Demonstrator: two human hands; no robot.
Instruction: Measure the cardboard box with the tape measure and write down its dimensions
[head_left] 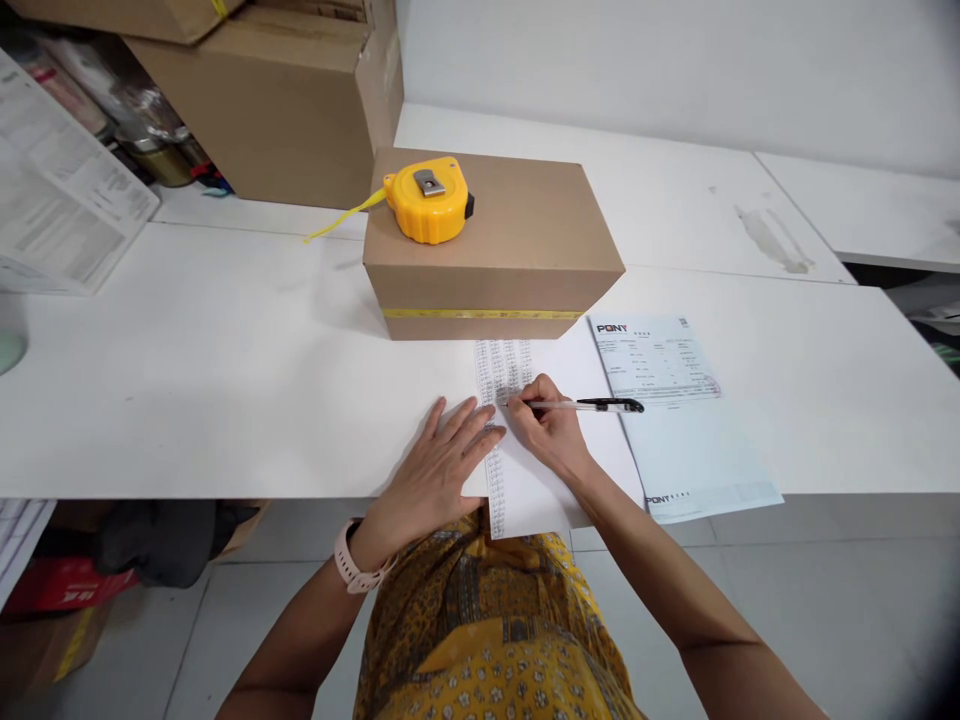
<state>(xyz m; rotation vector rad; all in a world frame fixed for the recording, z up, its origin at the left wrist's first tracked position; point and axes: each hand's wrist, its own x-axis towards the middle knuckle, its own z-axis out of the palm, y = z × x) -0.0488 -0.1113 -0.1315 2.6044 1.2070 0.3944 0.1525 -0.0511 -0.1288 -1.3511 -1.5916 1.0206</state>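
Observation:
My right hand (551, 428) grips a pen (592, 404) with a black cap end and a clear barrel, its tip down on a white sheet of paper (555, 500). Columns of small handwriting run along the sheet's left part. My left hand (442, 460) lies flat with fingers spread, its fingertips on the sheet's left edge. Behind the sheet stands a closed brown cardboard box (517, 225) with a yellow tape strip around it. On top of the box rests a yellow tape measure (430, 200), its yellow wrist strap hanging over the left side.
A printed PONY document (690, 440) lies right of the sheet, overhanging the front edge of the white table (187, 400). Larger cardboard boxes (285, 110) stand at the back left, near a leaning printed panel (60, 190). A white wall (675, 70) rises behind.

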